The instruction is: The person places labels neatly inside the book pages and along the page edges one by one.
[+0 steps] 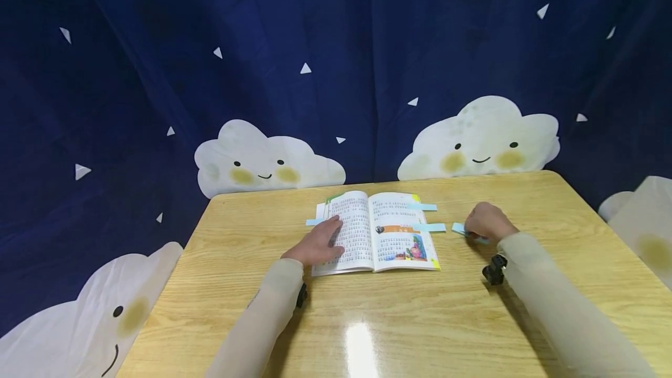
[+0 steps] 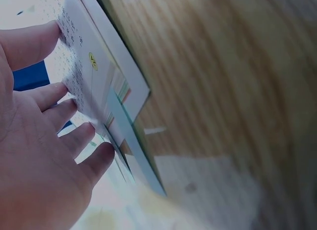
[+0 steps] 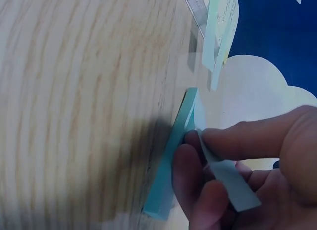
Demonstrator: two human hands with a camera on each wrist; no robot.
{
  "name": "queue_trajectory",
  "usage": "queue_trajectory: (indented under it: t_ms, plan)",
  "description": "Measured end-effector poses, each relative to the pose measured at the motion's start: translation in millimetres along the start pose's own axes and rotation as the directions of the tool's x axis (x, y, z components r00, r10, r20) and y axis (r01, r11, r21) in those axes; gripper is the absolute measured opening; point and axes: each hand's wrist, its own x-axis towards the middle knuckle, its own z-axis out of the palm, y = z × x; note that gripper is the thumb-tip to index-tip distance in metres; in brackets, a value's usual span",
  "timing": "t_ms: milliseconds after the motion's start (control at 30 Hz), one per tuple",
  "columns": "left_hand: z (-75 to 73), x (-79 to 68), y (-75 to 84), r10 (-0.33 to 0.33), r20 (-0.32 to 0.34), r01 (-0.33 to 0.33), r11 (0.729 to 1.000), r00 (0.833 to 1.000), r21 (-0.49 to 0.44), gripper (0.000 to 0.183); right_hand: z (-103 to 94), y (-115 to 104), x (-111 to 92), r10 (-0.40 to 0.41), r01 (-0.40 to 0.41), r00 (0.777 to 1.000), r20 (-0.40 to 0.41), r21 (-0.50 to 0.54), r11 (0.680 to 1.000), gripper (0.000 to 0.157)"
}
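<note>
An open book (image 1: 362,203) lies on the wooden table, with printed text on both pages and a colour picture low on the right one. My left hand (image 1: 317,244) rests on the left page, its fingers fairly straight and spread. To the right of the book, my right hand (image 1: 488,221) is at a light-blue pad of sticky notes (image 3: 166,175). Between thumb and fingers it pinches a narrow sticky note (image 3: 235,188), whose far end still meets the pad. Blue sticky notes (image 1: 433,227) stick out past the book's right edge, and another (image 1: 314,222) past its left edge.
The wooden table (image 1: 252,308) extends around the book and both arms. Behind it hangs a dark blue curtain (image 1: 336,45) with white triangles and smiling clouds. A wrist camera (image 1: 494,270) sits under the right sleeve.
</note>
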Motion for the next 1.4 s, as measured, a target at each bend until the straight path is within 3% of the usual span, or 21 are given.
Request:
queue_trajectory:
  t_ms: [200, 333, 467, 633, 867, 1133, 1400]
  plan:
    - [1.5, 1.6, -2.3, -0.009, 0.006, 0.009, 1.0, 1.0, 0.003, 0.071, 0.4, 5, -2, 0.012, -0.011, 1.0, -0.015, 0.066, 0.998, 0.031]
    - [1.5, 3.7, -2.9, -0.002, 0.004, 0.002, 1.0, 1.0, 0.009, 0.071, 3.5, 3, -5, 0.022, -0.017, 0.999, -0.047, 0.115, 0.993, 0.019]
    - [0.0, 3.9, -1.3, -0.009, 0.003, 0.009, 1.0, 1.0, 0.008, 0.071, 7.0, -7, -11, -0.029, 0.039, 0.998, -0.054, 0.192, 0.981, 0.02]
    - [0.6, 3.7, -0.9, -0.011, 0.016, 0.011, 1.0, 1.0, -0.002, 0.071, 15.5, -24, -20, -0.094, 0.099, 0.995, -0.031, 0.239, 0.966, 0.021]
    - [0.8, 4.5, -2.2, 0.003, -0.004, -0.003, 1.0, 1.0, 0.007, 0.07, 32.5, -46, -28, -0.139, 0.122, 0.989, 0.042, 0.276, 0.953, 0.02]
    - [0.6, 3.1, -2.1, -0.016, -0.002, 0.016, 1.0, 1.0, 0.002, 0.071, 48.5, -50, -28, -0.173, 0.132, 0.979, 0.109, 0.31, 0.942, 0.018]
    - [-0.7, 1.8, 0.2, -0.02, 0.002, 0.02, 1.0, 1.0, 0.004, 0.071, 57.1, -49, -30, -0.165, 0.122, 0.978, 0.125, 0.3, 0.946, 0.015]
